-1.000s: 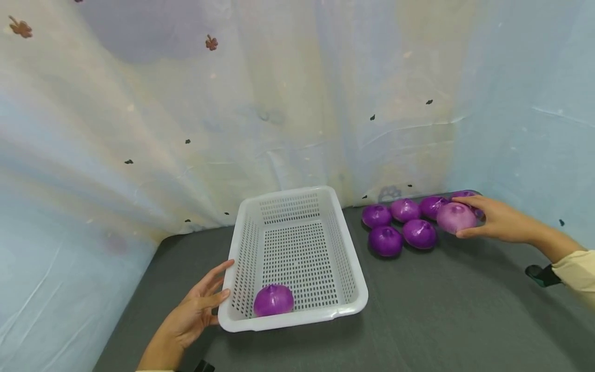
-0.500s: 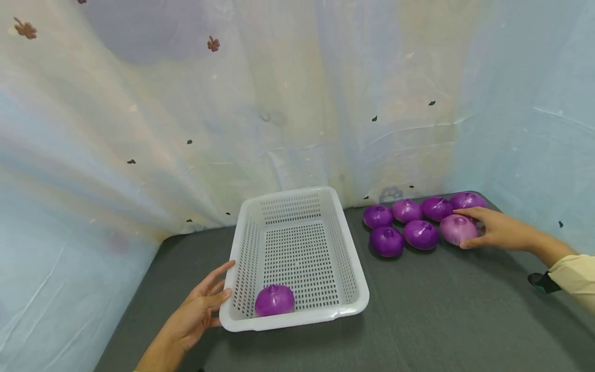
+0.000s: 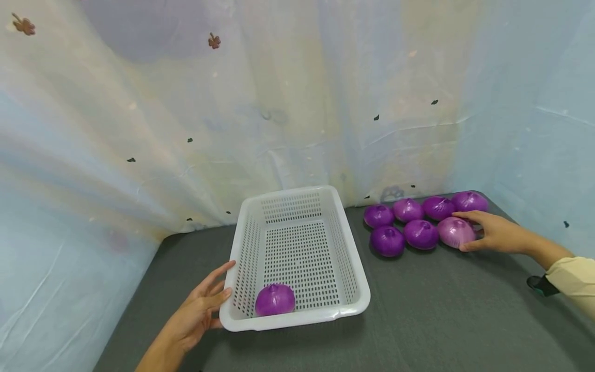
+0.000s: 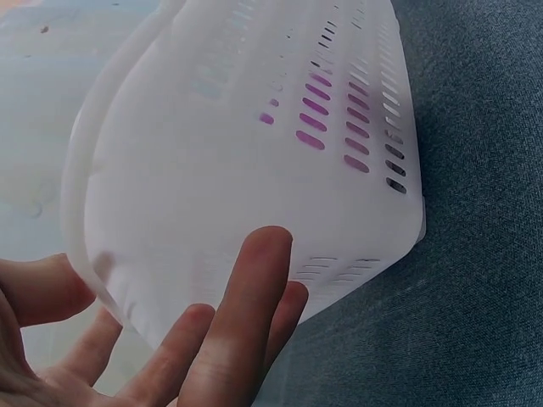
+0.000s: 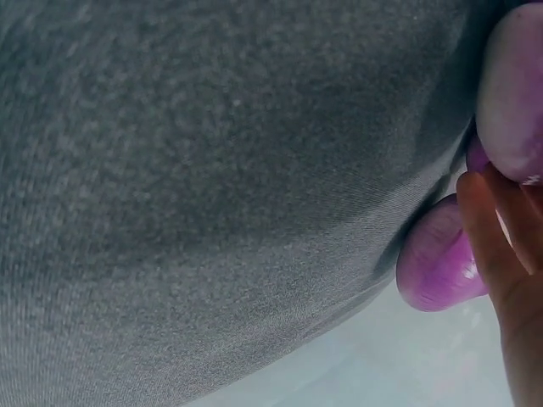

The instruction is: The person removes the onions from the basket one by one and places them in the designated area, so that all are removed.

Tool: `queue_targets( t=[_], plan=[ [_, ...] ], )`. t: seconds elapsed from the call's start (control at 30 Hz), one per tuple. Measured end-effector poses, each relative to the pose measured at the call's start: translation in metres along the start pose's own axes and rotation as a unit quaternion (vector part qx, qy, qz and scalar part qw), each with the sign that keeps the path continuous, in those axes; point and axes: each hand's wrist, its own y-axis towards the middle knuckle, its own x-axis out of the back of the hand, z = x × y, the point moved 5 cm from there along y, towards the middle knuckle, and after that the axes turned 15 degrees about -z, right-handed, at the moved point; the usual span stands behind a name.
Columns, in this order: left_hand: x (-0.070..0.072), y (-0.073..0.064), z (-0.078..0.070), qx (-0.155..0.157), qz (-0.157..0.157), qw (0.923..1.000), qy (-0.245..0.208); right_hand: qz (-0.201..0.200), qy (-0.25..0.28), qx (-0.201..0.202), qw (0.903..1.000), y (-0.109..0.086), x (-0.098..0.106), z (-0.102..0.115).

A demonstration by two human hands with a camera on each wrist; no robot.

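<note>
In the head view a white slotted plastic basket (image 3: 297, 313) holds one purple onion (image 3: 275, 300) near its front left corner. My left hand (image 3: 192, 312) grips the basket's left rim; in the left wrist view its thumb is at the rim and its fingers (image 4: 254, 305) lie along the outer wall. Over on the right, my right hand (image 3: 499, 232) holds a paler purple onion (image 3: 454, 232), thumb on the near side and fingers on the far side. That onion sits at the right end of the front row, beside another onion (image 3: 420, 234).
Behind the front row runs a back row of onions, ending at an onion (image 3: 469, 201) near the far right table corner. A darker onion (image 3: 388, 241) is nearest the basket. Patterned cloth (image 3: 297, 103) hangs behind and beside the dark grey table (image 3: 418, 310).
My right hand has lowered the pale onion toward me and then slid it left, up to the front row. The left hand and basket keep their place.
</note>
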Motion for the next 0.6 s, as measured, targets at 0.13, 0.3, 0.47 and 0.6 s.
queue_targets(
  t=[0.13, 0.3, 0.47, 0.6],
  plan=[
    [-0.0008, -0.0006, 0.0, -0.001, 0.0, 1.0, -0.001, 0.0, -0.003, -0.003, 1.0, 0.0003, -0.0003, -0.0008],
    [-0.0004, -0.0007, 0.0002, 0.004, -0.001, 1.0, -0.006, 0.004, -0.003, -0.012, 0.9999, -0.0009, -0.0002, -0.0016],
    [0.0006, 0.0, 0.0012, 0.007, -0.006, 0.9999, -0.007, 0.002, 0.004, -0.016, 0.9999, -0.0029, -0.0009, -0.0018],
    [0.0008, 0.0007, 0.0013, 0.007, -0.008, 0.9999, -0.007, -0.001, 0.003, -0.019, 0.9998, -0.0033, -0.0008, -0.0017]
  ],
)
